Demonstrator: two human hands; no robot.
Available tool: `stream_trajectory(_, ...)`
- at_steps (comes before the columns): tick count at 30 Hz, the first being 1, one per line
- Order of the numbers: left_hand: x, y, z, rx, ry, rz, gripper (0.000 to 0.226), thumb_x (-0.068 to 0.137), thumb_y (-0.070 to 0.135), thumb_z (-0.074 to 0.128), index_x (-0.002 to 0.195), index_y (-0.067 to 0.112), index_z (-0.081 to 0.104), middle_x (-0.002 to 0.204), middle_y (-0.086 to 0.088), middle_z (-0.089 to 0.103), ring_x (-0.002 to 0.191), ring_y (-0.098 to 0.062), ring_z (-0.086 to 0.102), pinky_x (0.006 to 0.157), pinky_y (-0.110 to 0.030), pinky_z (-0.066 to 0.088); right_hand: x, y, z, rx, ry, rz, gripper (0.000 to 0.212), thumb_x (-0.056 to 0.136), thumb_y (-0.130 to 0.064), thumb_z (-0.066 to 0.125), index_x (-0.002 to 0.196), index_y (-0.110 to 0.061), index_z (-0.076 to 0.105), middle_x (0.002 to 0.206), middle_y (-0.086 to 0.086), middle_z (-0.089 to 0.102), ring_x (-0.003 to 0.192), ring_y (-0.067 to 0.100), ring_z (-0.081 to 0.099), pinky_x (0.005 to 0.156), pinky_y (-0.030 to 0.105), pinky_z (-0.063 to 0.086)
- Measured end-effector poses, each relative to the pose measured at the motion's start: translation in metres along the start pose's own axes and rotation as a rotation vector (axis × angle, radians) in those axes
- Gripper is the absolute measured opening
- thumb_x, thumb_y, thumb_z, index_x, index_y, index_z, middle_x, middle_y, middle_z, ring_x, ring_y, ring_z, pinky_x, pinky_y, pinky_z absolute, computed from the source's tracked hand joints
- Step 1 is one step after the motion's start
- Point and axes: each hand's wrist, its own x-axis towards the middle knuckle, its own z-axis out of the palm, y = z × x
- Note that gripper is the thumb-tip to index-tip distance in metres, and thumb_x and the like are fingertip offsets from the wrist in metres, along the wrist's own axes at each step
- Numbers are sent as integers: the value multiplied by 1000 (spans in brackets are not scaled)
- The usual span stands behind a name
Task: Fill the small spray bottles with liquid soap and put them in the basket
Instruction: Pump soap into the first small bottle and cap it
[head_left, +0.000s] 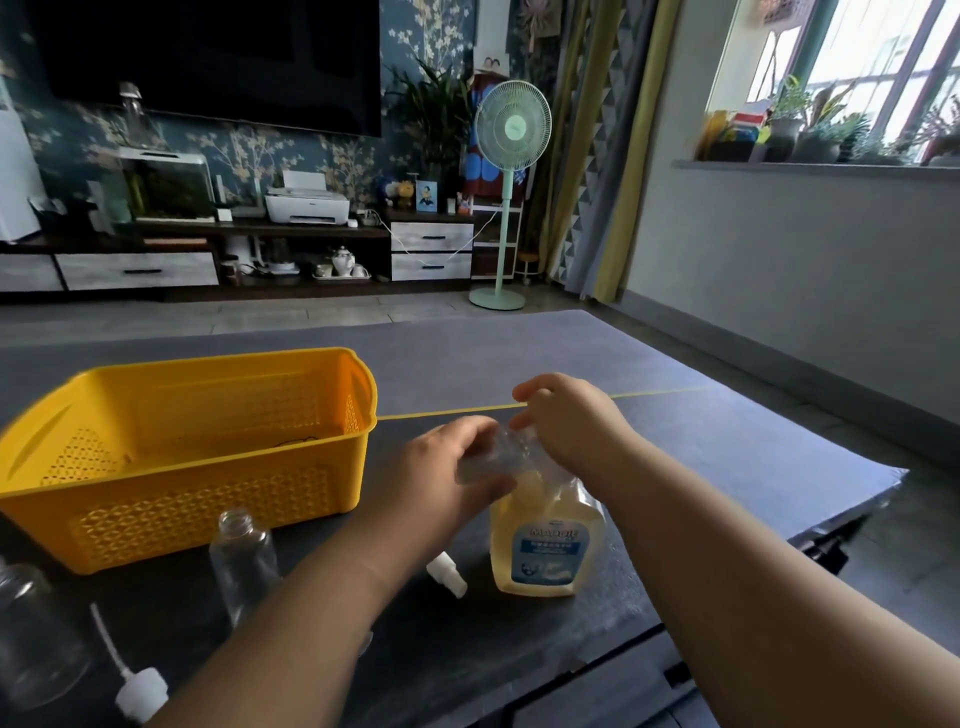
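while the soap bottle (543, 556) is stood upright on the dark table (519, 353), near and a little right of centre, a small clear bottle (498, 454) is held tilted over its top. the small clear bottle is gripped by the left hand (447, 467), whose fingers and thumb are curled round its body. its upper end is pinched by the bent fingers of the right hand (569, 421); what exactly is caught between them cannot be told, since that spot is blurred. amber liquid is seen in the soap bottle, and a blue and white label is carried on its front.

just left of its base, a white spray head (447, 574) is laid on the table. further left, a second clear bottle (244, 558) is stood upright with its neck open, just beside the near wall of the yellow basket (182, 525). the basket is set on the left part of the table, well apart from both hands. at the near left edge, a third clear bottle (31, 634) is partly cut off by the frame, and to its right a second spray head (141, 693) with a long thin tube is laid flat. beyond the table, a pale green standing fan (511, 127) is seen near the far wall.
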Motion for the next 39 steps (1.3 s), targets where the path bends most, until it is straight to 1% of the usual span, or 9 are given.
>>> stream_trajectory(3,2,3,-2,-37,21,-7,51,79,40,70,126,36,51,120,16,59,102,2,53,82,-13,43,0,-4,-7,102,13,14,34,98,-15,45,129,-17,60,125,7,64,103,13,59,62,14,35)
stream_trajectory(5,3,5,-3,-57,21,-15,52,79,38,71,127,36,51,120,16,59,103,0,54,86,-19,45,1,-7,-11,93,6,7,35,98,-15,46,131,-17,58,128,7,63,113,19,60,64,15,35)
stream_trajectory(12,1,2,0,-15,3,-14,51,79,40,69,127,37,50,119,18,58,101,3,50,82,-13,39,-3,-4,-5,-13,-36,9,38,99,-14,41,134,-20,55,129,6,61,118,21,58,61,14,30)
stream_trajectory(18,-2,0,1,-8,-15,-26,48,79,43,68,124,39,51,113,21,56,100,4,50,80,-11,40,-5,-1,2,25,-37,37,37,98,-15,42,131,-23,57,126,6,62,116,21,59,71,20,35)
stream_trajectory(22,0,2,0,2,4,-24,47,79,41,69,123,39,52,113,20,57,100,2,51,85,-19,43,-8,-6,-2,36,-40,43,38,99,-15,41,133,-20,56,127,8,62,117,22,59,78,24,38)
stream_trajectory(26,2,5,-3,-35,33,-6,48,79,43,68,123,40,52,103,24,54,90,8,50,73,-6,40,-6,-15,-14,61,-28,23,36,99,-13,44,133,-15,56,129,10,61,119,24,58,89,32,43)
stream_trajectory(29,1,6,-5,-31,27,-7,50,79,44,67,126,39,50,106,23,53,92,7,48,71,-3,36,-6,-17,-15,45,-37,17,37,99,-13,46,134,-15,56,130,10,60,120,24,58,94,34,45)
stream_trajectory(35,1,3,-1,2,5,-11,49,79,42,69,124,40,50,117,19,58,100,2,51,85,-18,43,-9,-11,-8,1,-48,35,38,99,-12,40,134,-18,55,129,8,61,119,24,58,99,37,46)
stream_trajectory(39,-1,1,1,13,-18,-27,48,80,44,67,124,39,50,118,19,58,101,2,51,86,-19,43,-12,-10,-5,0,-66,45,38,99,-12,41,133,-19,57,129,8,61,119,25,58,100,37,46)
